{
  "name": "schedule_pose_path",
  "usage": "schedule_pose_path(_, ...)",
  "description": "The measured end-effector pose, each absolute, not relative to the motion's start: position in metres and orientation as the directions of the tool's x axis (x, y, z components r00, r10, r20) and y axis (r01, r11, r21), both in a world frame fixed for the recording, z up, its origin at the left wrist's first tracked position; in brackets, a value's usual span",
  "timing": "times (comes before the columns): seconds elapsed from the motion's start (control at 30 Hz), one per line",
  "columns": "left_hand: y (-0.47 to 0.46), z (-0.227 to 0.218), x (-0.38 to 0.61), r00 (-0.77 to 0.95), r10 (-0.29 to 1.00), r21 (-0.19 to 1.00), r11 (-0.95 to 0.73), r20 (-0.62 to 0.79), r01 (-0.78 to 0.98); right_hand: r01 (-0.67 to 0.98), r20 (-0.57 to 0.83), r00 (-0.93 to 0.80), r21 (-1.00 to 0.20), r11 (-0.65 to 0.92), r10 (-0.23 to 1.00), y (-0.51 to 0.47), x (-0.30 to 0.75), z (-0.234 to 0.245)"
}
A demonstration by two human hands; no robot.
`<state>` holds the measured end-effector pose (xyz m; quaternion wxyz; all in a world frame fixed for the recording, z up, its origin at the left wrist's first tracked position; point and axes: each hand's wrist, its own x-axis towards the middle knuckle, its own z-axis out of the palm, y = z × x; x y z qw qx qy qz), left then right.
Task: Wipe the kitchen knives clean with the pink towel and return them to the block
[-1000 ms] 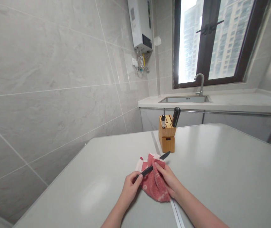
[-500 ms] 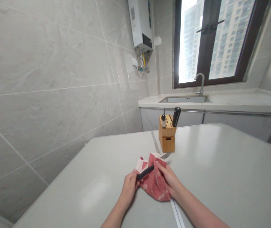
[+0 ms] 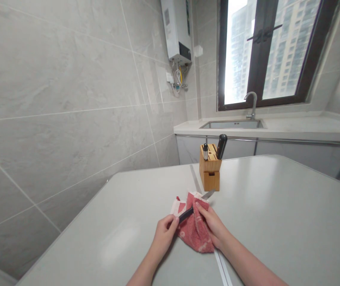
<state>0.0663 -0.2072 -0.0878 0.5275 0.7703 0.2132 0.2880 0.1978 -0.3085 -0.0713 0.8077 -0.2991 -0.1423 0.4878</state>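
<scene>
My left hand (image 3: 165, 232) is closed round the end of the black handle of a knife (image 3: 185, 215). The knife slants up to the right, and its blade tip sticks out past a red cloth with white trim (image 3: 196, 234). My right hand (image 3: 213, 224) pinches the cloth, which is folded over the middle of the knife; the thumb presses on top and the other fingers are mostly hidden behind. The cloth's lower part hangs down just above or against the table; I cannot tell which.
A wooden knife block (image 3: 210, 174) with a large black-handled knife (image 3: 222, 147) and a smaller black-topped tool (image 3: 205, 151) stands just beyond the blade tip. All are on a pale table (image 3: 122, 214). Behind are a counter with a sink (image 3: 232, 124) and a faucet (image 3: 252, 104).
My left hand has shifted its grip, with thumb and fingers now further up over the handle's end. The right hand, the cloth and the knife have hardly moved.
</scene>
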Motion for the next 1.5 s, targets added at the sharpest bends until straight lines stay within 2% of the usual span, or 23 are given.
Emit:
schedule_pose_path(0.33, -0.2052, -0.0912, 0.0665, 0.762, 0.602, 0.908, -0.416, 0.238, 0.046, -0.693, -0.029, 0.483, -0.624, 0.362, 0.875, -0.3084, 0.1971, -0.0707)
schedule_pose_path(0.9, -0.2079, -0.0903, 0.0654, 0.763, 0.591, 0.891, -0.451, 0.262, 0.044, -0.715, -0.066, 0.476, -0.610, 0.342, 0.877, -0.3073, 0.1991, -0.0745)
schedule_pose_path(1.5, -0.2050, -0.0938, 0.0628, 0.599, 0.731, 0.906, -0.422, 0.328, 0.019, -0.694, -0.047, 0.487, -0.627, 0.354, 0.872, -0.3071, 0.1984, -0.0752)
